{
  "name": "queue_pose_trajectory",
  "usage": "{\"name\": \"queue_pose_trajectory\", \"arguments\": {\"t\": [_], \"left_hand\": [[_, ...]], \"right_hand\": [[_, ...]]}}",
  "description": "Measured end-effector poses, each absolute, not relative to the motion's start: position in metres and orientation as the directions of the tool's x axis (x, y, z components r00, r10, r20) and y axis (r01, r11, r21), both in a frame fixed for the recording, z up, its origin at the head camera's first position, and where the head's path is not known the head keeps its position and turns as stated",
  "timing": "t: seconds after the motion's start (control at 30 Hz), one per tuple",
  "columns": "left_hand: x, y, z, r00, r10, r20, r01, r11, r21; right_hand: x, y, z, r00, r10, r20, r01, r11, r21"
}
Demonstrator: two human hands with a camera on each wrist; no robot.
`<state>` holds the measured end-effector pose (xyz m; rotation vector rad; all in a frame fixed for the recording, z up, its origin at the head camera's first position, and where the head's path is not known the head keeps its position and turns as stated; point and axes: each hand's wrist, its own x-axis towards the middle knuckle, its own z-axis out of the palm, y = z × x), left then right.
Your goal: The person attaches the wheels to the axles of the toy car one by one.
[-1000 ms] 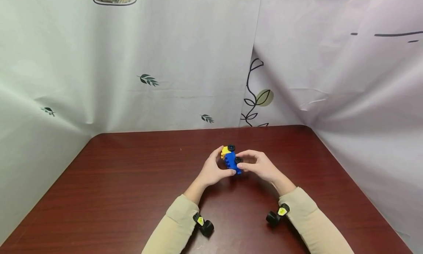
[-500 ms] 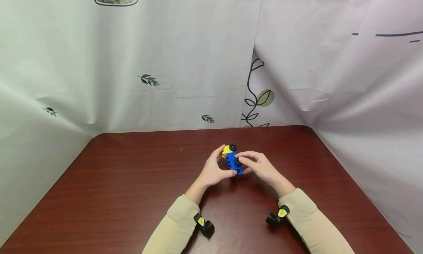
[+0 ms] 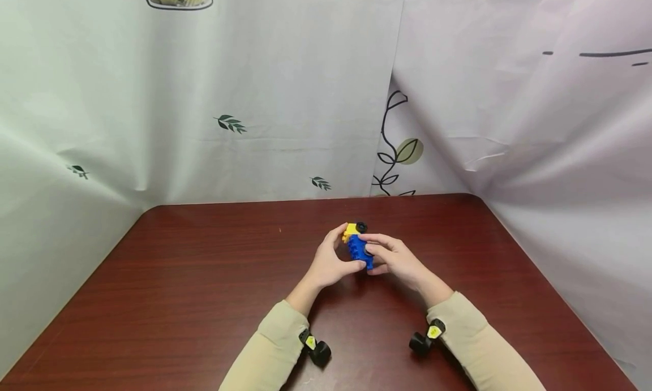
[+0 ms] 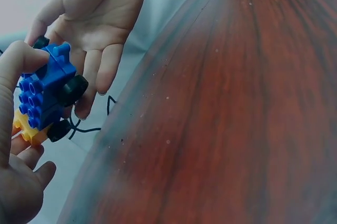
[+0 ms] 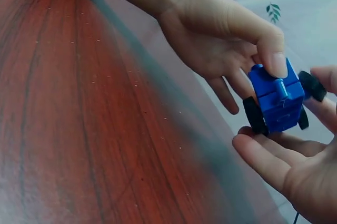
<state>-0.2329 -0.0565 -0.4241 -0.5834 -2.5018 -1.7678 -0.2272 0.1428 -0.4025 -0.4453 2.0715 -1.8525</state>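
Note:
A toy car of blue (image 3: 358,248) and yellow bricks (image 3: 351,230) with black wheels (image 3: 361,227) is held tilted above the table. My left hand (image 3: 326,263) grips it lengthwise, its thumb on the blue end and its fingers at the yellow end. From the right, my right hand (image 3: 399,261) pinches a black wheel (image 5: 314,86) at the car's side between thumb and finger. Its thumb mostly covers that wheel in the head view. Studs (image 4: 32,103) show along the blue body in the left wrist view. Two other wheels (image 4: 73,89) sit on the car's opposite side.
Beneath both hands lies a dark red-brown wooden table (image 3: 214,278). A white curtain (image 3: 285,85) with printed leaves hangs behind it and along its sides. Black wrist cameras (image 3: 320,352) are strapped over the beige sleeves (image 3: 275,340).
My right thumb and fingers have shifted over the near wheel, which is now more covered. The car has turned slightly. The left hand keeps its grip.

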Motion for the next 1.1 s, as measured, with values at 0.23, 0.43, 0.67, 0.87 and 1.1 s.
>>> {"name": "queue_pose_trajectory", "arguments": {"t": [0.23,0.43,0.67,0.87,1.1], "left_hand": [[-0.2324,-0.0551,-0.4236,-0.935,0.267,0.234,0.305,0.267,0.914],[-0.2323,-0.0555,-0.4230,-0.935,0.271,0.228,0.295,0.238,0.926],[-0.2322,-0.0559,-0.4216,-0.915,0.301,0.267,0.341,0.224,0.913],[-0.2311,-0.0555,-0.4195,-0.920,0.269,0.286,0.359,0.280,0.891],[-0.2305,-0.0550,-0.4205,-0.916,0.252,0.311,0.383,0.324,0.865]], "right_hand": [[-0.2252,0.1420,-0.4000,-0.894,-0.446,-0.043,0.038,0.019,-0.999],[-0.2244,0.1427,-0.4003,-0.890,-0.456,-0.028,0.060,-0.056,-0.997],[-0.2238,0.1409,-0.3997,-0.902,-0.432,0.002,0.042,-0.090,-0.995],[-0.2227,0.1401,-0.3972,-0.923,-0.385,0.001,0.032,-0.080,-0.996],[-0.2233,0.1397,-0.3974,-0.923,-0.383,-0.020,0.066,-0.109,-0.992]]}}
